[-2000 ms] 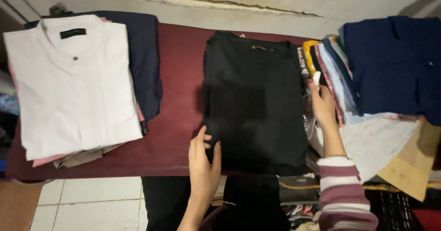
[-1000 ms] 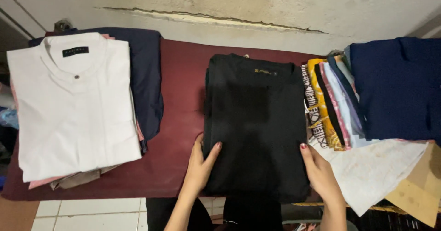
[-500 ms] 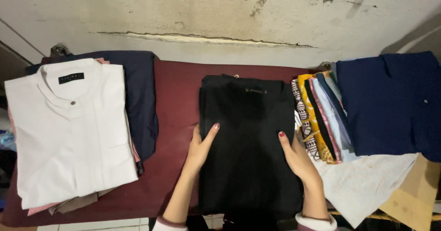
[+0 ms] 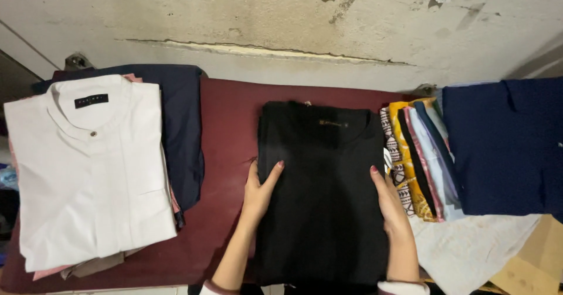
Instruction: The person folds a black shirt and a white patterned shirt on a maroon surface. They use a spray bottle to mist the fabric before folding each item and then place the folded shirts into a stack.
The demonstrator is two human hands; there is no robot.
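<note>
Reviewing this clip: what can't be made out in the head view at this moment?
- Lower hem of the black garment: cut off by the bottom edge.
- Garments under the white shirt: only edges show.
- Navy shirt at right: cut off by the frame edge.
- Palms of left hand and right hand: face down, unseen.

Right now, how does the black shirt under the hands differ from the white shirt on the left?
The black shirt lies alone on the maroon table; the white shirt tops a pile of folded clothes. The left hand and right hand press the black shirt's sides; nothing touches the white shirt. The white shirt looks wider. Both are folded, collar toward the wall.
</note>
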